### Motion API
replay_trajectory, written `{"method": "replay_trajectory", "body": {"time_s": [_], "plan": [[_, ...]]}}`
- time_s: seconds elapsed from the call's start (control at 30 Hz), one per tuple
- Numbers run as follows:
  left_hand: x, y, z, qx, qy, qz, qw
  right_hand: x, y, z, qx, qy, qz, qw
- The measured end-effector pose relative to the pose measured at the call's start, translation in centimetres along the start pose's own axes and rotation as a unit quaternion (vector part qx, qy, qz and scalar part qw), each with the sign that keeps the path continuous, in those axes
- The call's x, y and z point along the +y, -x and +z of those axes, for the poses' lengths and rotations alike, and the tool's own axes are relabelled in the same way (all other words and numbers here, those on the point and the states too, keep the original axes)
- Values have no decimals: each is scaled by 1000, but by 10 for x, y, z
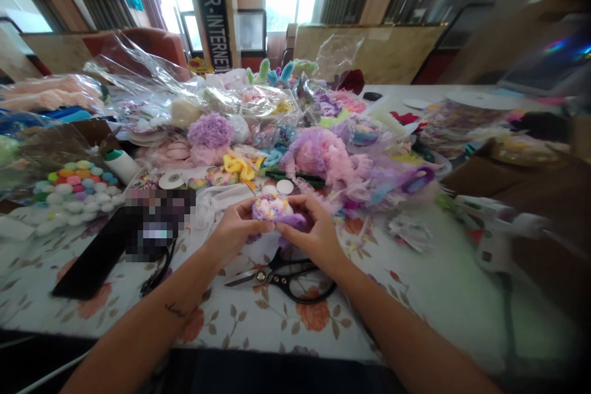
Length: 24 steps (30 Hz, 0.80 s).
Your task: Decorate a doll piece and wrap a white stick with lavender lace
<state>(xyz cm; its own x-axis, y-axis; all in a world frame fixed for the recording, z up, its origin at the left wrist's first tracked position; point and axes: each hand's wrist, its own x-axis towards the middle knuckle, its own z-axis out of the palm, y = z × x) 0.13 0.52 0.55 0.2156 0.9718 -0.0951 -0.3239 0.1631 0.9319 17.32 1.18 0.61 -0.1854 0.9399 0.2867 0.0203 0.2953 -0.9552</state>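
Over the flowered tablecloth (233,354), at the near middle of the table, both hands are at it: the left hand (233,225) pinches one end of a single purple fuzzy piece (272,207), pastel bits across its top, and the right hand (316,228) pinches the other! Fingers curl around it, thumbs almost meeting in front; neither hand is spread wide. Now the count: one pair of black-handled scissors (286,280) just below, blades parted; two white discs (285,186) just beyond the piece; one black slab (95,255) off left; one white glue gun (492,237) far right; one lilac pompom (211,130) behind. The small coloured balls (76,181)? Too crowded to number!
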Motion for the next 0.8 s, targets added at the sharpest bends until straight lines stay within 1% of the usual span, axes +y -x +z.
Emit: {"method": "replay_trajectory", "body": {"time_s": [0.1,0.3,0.4,0.5,0.6,0.7,0.8], "plan": [[0,1,0,10,-5,-5,1000,-2,0,0,-5,1,-1,1000],[0,2,7,17,23,-4,1000,-3,0,-1,7,12,6,1000],[-2,-1,4,-11,31,-3,999,-4,-1,-1,17,-14,31,999],[-5,-5,-3,-46,54,-11,997,-5,-1,-2,19,-52,74,996],[-6,-8,-7,-56,80,-9,995,-7,-1,-2,21,-81,116,990],[-5,-7,-7,-41,62,3,997,-7,0,-2,23,-111,141,983],[-3,-4,-4,-19,18,13,1000,-5,0,-3,20,-140,143,980]]}}
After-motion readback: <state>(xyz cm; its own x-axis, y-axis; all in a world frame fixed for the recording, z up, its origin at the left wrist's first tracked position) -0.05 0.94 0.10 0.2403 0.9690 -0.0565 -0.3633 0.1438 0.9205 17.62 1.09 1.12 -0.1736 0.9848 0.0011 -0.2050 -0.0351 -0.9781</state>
